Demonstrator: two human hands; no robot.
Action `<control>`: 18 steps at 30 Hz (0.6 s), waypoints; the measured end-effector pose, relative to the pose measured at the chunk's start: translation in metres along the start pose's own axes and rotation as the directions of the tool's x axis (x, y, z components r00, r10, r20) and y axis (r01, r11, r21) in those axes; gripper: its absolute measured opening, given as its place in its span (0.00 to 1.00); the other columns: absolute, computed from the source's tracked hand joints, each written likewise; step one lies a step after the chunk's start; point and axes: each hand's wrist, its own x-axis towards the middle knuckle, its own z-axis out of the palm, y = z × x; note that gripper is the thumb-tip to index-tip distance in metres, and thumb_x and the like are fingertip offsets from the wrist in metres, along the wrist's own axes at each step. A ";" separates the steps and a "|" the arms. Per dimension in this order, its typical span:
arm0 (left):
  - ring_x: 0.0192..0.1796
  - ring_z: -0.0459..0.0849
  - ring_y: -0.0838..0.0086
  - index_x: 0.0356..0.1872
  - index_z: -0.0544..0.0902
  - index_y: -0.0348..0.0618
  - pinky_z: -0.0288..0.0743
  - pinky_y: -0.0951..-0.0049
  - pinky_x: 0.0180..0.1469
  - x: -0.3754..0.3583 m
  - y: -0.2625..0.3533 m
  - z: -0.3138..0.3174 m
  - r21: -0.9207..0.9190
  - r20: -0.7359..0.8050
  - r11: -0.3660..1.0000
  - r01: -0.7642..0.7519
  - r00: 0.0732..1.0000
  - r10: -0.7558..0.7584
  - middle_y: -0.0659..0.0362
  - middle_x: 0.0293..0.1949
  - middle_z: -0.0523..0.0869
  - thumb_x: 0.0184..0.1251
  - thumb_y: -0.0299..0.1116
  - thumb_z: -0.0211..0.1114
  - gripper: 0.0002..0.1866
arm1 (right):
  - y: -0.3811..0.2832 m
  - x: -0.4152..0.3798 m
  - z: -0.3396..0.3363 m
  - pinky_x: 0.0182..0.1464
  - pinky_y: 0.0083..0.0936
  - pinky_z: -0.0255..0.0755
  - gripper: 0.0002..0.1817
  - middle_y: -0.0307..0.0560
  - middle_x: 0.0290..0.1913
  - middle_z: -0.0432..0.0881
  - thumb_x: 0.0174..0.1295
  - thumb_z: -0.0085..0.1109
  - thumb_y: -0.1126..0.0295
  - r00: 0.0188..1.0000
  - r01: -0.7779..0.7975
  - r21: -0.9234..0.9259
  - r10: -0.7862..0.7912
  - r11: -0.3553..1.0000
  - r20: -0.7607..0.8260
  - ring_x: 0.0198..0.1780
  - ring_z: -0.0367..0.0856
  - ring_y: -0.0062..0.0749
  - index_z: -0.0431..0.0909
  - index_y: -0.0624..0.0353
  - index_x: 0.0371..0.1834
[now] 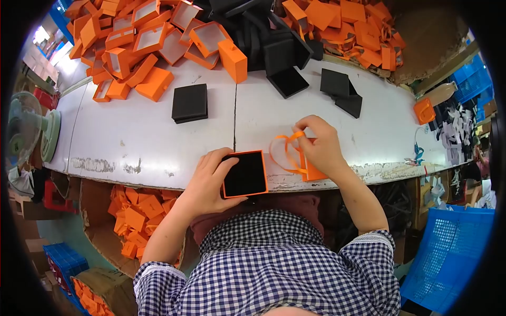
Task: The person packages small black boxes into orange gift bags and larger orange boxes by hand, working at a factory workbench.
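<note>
My left hand (206,181) grips an orange box tray with a black pad inside (245,175) at the table's front edge, thumb and fingers along its left side. To the right, my right hand (322,146) pinches a loop of orange ribbon (285,166) between thumb and forefinger. The ribbon runs down to a flat-sided orange box part (314,173) that lies under this hand and is partly hidden by it. Farther back on the table sits a short stack of black square pads (190,102).
Orange box trays (153,39) are heaped at the back left, black pads (279,52) at the back middle, and orange pieces with ribbons (363,31) at the back right. Loose black pads (337,84) lie nearer. A carton of orange boxes (138,216) stands below the table edge.
</note>
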 end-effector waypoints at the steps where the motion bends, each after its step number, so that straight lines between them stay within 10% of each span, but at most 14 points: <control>1: 0.70 0.71 0.47 0.65 0.75 0.39 0.67 0.51 0.72 -0.004 0.003 0.000 -0.006 -0.011 0.999 0.035 0.999 -0.035 0.46 0.68 0.72 0.47 0.44 0.83 0.43 | -0.003 -0.001 -0.001 0.44 0.35 0.80 0.06 0.43 0.45 0.85 0.63 0.67 0.73 0.980 -0.176 0.318 0.196 0.932 -0.033 0.47 0.84 0.35 0.81 0.63 0.38; 5: 0.71 0.70 0.47 0.68 0.74 0.40 0.68 0.52 0.72 -0.009 0.001 0.002 -0.025 -0.033 0.997 0.078 0.996 -0.078 0.46 0.69 0.71 0.49 0.44 0.83 0.44 | 0.009 0.004 -0.019 0.55 0.35 0.79 0.08 0.44 0.50 0.86 0.65 0.69 0.68 0.948 -0.289 0.716 0.291 0.636 0.124 0.57 0.83 0.38 0.81 0.60 0.37; 7: 0.71 0.70 0.47 0.68 0.73 0.41 0.68 0.52 0.72 -0.010 0.002 0.001 -0.018 -0.040 0.997 0.080 0.996 -0.081 0.46 0.69 0.71 0.48 0.43 0.84 0.45 | 0.023 -0.002 -0.047 0.67 0.39 0.74 0.12 0.53 0.58 0.84 0.61 0.73 0.68 0.927 0.251 0.342 -0.327 0.906 0.186 0.67 0.78 0.46 0.79 0.61 0.40; 10: 0.72 0.70 0.47 0.71 0.71 0.41 0.68 0.53 0.73 -0.014 -0.002 0.002 -0.058 -0.060 0.995 0.079 0.995 -0.082 0.46 0.70 0.70 0.46 0.42 0.86 0.49 | 0.013 -0.029 -0.087 0.72 0.43 0.68 0.21 0.58 0.68 0.76 0.53 0.80 0.64 0.840 0.420 -0.092 -0.348 0.903 0.415 0.73 0.70 0.56 0.75 0.61 0.38; 14: 0.73 0.71 0.50 0.75 0.65 0.42 0.67 0.56 0.75 -0.010 -0.011 0.005 -0.473 -0.172 0.881 0.023 0.978 -0.118 0.47 0.70 0.70 0.43 0.43 0.90 0.57 | 0.027 -0.053 -0.083 0.70 0.45 0.70 0.29 0.62 0.74 0.68 0.43 0.86 0.59 0.902 0.261 -0.321 -0.112 0.910 0.416 0.72 0.71 0.60 0.72 0.61 0.35; 16: 0.73 0.72 0.52 0.77 0.62 0.41 0.66 0.57 0.76 0.001 0.000 0.003 -0.564 -0.167 0.826 0.015 0.977 -0.132 0.46 0.70 0.71 0.42 0.46 0.91 0.61 | 0.030 -0.052 -0.077 0.70 0.44 0.70 0.32 0.61 0.75 0.68 0.39 0.89 0.60 0.921 -0.035 -0.045 0.049 0.998 0.387 0.72 0.71 0.57 0.68 0.57 0.31; 18: 0.73 0.72 0.51 0.78 0.61 0.40 0.66 0.55 0.76 0.017 0.023 -0.007 -0.470 -0.130 0.877 -0.097 0.991 0.040 0.46 0.69 0.73 0.42 0.46 0.90 0.61 | 0.023 -0.049 -0.074 0.68 0.42 0.72 0.33 0.60 0.74 0.69 0.38 0.90 0.61 0.922 0.051 0.082 -0.078 0.995 0.379 0.71 0.73 0.55 0.67 0.57 0.30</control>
